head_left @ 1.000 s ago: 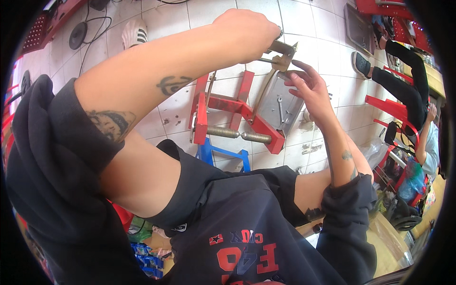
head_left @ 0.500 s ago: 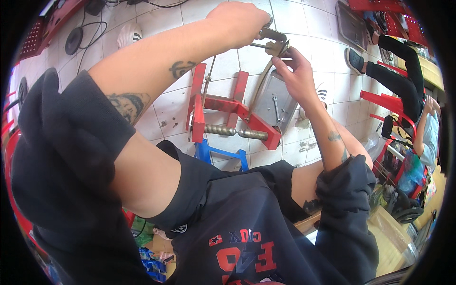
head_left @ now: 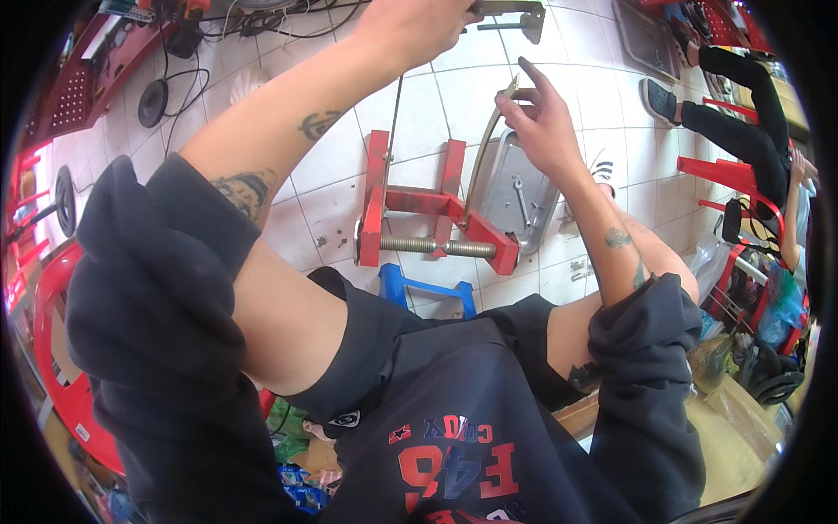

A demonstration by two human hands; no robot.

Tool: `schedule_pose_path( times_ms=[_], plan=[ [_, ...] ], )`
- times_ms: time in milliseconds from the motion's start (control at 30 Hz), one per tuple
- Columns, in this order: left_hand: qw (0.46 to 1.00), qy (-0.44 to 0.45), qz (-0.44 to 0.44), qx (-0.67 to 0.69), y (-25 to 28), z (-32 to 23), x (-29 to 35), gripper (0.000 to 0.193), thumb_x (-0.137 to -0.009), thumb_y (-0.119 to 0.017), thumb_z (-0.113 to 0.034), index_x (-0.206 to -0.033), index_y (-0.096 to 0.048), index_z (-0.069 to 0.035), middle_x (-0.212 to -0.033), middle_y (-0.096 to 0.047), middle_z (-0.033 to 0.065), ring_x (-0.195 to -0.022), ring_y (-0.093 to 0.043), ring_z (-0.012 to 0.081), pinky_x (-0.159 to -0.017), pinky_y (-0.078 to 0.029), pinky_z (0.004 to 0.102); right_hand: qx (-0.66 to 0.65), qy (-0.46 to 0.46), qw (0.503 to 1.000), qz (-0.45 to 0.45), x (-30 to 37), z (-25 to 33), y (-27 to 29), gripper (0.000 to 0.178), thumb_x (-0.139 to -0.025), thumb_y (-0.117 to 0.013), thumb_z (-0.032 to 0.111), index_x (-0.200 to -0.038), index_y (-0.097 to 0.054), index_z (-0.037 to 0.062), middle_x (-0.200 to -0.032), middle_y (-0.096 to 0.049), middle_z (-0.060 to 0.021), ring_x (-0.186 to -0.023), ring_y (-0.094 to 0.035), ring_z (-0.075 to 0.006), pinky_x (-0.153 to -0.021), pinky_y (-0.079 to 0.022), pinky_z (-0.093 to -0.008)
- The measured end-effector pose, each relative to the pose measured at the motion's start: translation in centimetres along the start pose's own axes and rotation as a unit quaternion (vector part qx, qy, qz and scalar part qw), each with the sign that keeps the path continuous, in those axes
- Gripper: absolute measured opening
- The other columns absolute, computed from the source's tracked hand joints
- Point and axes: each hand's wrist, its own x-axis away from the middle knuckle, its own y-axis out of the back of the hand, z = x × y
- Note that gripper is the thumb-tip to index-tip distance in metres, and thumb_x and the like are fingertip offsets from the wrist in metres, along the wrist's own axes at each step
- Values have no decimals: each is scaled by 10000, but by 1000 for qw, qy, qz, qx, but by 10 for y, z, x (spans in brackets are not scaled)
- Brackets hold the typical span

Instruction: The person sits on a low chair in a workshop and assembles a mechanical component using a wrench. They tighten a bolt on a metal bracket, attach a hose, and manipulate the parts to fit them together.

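My left hand (head_left: pixel 428 26), at the upper edge of the view, is closed around a C-shaped metal tool (head_left: pixel 532 23) with a long bar and a thin rod; its fingers are partly cut off. To the right and nearer, my right hand (head_left: pixel 539 127) pinches the upper end of a curved, brass-coloured metal strip (head_left: pixel 481 157), with its index finger raised. The strip runs down to a red metal frame (head_left: pixel 415 201) with a threaded rod (head_left: pixel 415 245) across its near side. A gap separates the tool from the strip's end.
A grey metal tray (head_left: pixel 502 196) holding a wrench (head_left: pixel 521 203) lies right of the frame. A blue stool (head_left: pixel 428 287) stands just in front of me. Cables (head_left: pixel 279 24) lie on the tiled floor at the back left. Another person's leg (head_left: pixel 729 127) shows at the right.
My left hand has moved up and away with the tool, apart from the strip's end. My right index finger has lifted while the pinch stays. The whole view has shifted slightly.
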Motion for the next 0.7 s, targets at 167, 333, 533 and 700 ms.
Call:
schedule_pose_path(
  times_ms=[167, 333, 533, 700],
  plan=[
    [992, -102, 4, -74, -26, 10, -4, 137, -887, -587, -140, -913, -672, -36, -800, -695, 192, -770, -696, 381, -633, -536, 493, -18, -12, 1000, 2, 2, 0, 1, 750, -936, -680, 247, -1505, -314, -78, -1173, -673, -232, -1012, -695, -243, -844, -536, -331],
    [984, -82, 123, -95, -20, -14, -8, 189, -863, -638, -77, -1051, -643, -72, -851, -685, 139, -839, -677, 340, -715, -531, 472, -24, -5, 1000, 17, 6, -11, 5, 732, -927, -688, 245, -1494, -349, -70, -1199, -665, -229, -1033, -691, -249, -864, -535, -338],
    [979, -89, 163, -81, -29, 0, -9, 205, -885, -613, -76, -1090, -623, -87, -857, -676, 151, -857, -668, 348, -732, -520, 476, -30, -8, 998, 49, 8, -13, 8, 702, -899, -705, 226, -1478, -411, -39, -1210, -667, -198, -1044, -688, -254, -895, -528, -351],
    [976, -71, 183, -90, -29, -3, -6, 205, -922, -625, -144, -1123, -664, -135, -915, -711, 130, -890, -690, 333, -750, -535, 470, -24, 4, 999, 45, 9, -12, 7, 702, -892, -719, 228, -1465, -421, -45, -1179, -678, -202, -1067, -680, -268, -922, -519, -364]
  ],
)
